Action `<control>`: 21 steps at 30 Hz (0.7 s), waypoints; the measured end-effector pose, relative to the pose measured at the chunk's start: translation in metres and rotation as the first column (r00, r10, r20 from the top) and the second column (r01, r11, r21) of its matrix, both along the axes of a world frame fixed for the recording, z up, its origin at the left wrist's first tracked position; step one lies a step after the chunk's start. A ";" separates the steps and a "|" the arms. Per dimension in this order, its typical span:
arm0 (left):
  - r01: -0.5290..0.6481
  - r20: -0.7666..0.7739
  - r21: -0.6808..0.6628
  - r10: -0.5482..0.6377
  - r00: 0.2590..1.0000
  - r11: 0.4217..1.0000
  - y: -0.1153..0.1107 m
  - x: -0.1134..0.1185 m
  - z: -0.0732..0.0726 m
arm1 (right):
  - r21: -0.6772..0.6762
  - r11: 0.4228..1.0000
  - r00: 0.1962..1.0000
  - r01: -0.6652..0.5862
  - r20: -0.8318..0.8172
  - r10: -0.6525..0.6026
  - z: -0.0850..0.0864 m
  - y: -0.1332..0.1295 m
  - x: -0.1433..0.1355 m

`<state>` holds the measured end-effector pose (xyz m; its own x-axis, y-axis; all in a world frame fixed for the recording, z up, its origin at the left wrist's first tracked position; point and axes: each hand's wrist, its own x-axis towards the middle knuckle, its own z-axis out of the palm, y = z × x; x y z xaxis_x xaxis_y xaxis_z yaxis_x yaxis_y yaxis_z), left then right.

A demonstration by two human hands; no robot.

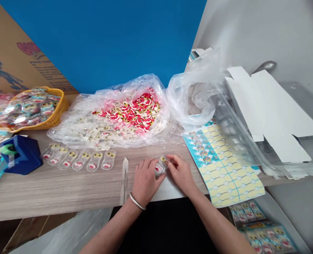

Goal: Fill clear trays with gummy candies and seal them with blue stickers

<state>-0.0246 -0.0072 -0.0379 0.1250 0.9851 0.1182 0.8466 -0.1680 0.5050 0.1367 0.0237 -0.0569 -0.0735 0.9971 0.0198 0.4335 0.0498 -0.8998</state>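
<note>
A clear plastic blister shell (160,168) with yellow and red-and-white pieces in it is held just above the table's front part. My left hand (146,180), a silver bangle on its wrist, grips the shell's left and lower side between thumb and fingers. At the upper right edge of the shell, my right hand (181,173) has thumb and fingertips pressed together; whether a small piece is between them is hidden. Similar filled shells (78,160) lie in a row to the left. Behind them, an open plastic bag (74,123) spills over with small red, white and yellow pieces (137,111).
Printed yellow-and-blue card sheets (225,169) lie to the right, under clear plastic (233,130) and white cardboard (275,109). On the left stand a blue tape dispenser (24,158) and a yellow basket (58,114) of packed shells. A pale strip (124,180) lies beside my left hand.
</note>
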 end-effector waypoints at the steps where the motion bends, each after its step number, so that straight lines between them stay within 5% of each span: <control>1: -0.005 -0.033 -0.014 0.005 0.999 1.000 0.000 0.001 -0.002 | 0.034 0.999 0.998 -0.023 0.060 0.021 0.000 0.001 0.000; 14: -0.011 -0.088 -0.001 0.010 0.996 1.000 0.001 0.012 -0.007 | 0.099 0.993 0.958 -0.058 0.287 0.028 0.002 0.010 0.001; 21: 0.004 -0.122 -0.013 -0.005 0.992 1.000 -0.002 0.013 -0.007 | 0.080 0.993 0.872 -0.088 0.489 0.038 0.003 0.005 -0.006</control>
